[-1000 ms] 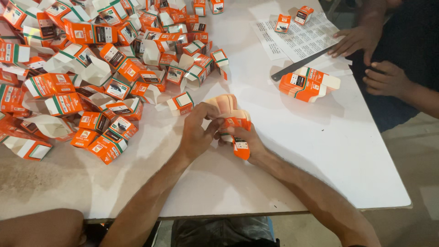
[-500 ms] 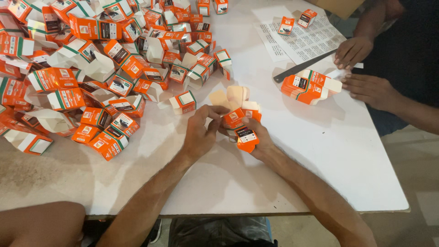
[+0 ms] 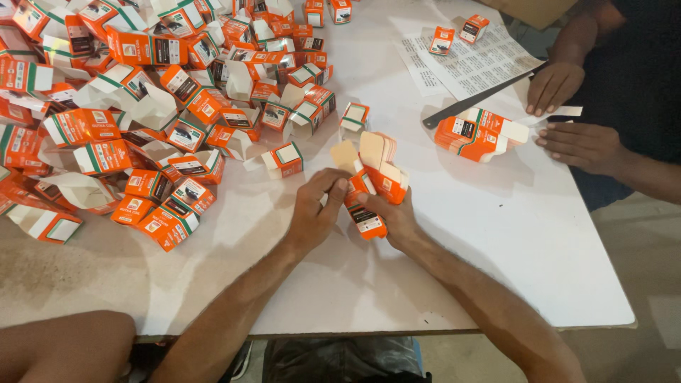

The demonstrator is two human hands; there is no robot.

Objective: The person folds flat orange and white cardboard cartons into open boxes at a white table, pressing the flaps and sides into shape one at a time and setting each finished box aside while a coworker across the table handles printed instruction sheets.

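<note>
Both my hands meet at the middle of the white table (image 3: 496, 241). My left hand (image 3: 312, 213) and my right hand (image 3: 394, 216) grip a stack of flat orange and white cartons (image 3: 372, 181), whose pale open flaps stick up at the far end. My left thumb and fingers pinch the stack's left edge while my right hand cups it from below and the right. One small folded orange box (image 3: 284, 159) lies just left of the stack.
A big heap of orange and white cartons (image 3: 142, 106) covers the table's left half. At the right, another person's two hands (image 3: 567, 113) rest by a flat orange carton bundle (image 3: 475, 135), a dark ruler (image 3: 482, 99) and printed sheets (image 3: 475, 60) bearing two small boxes.
The carton stack has shifted slightly in my hands and its flaps now stand higher. The other person's hands have moved a little nearer the bundle.
</note>
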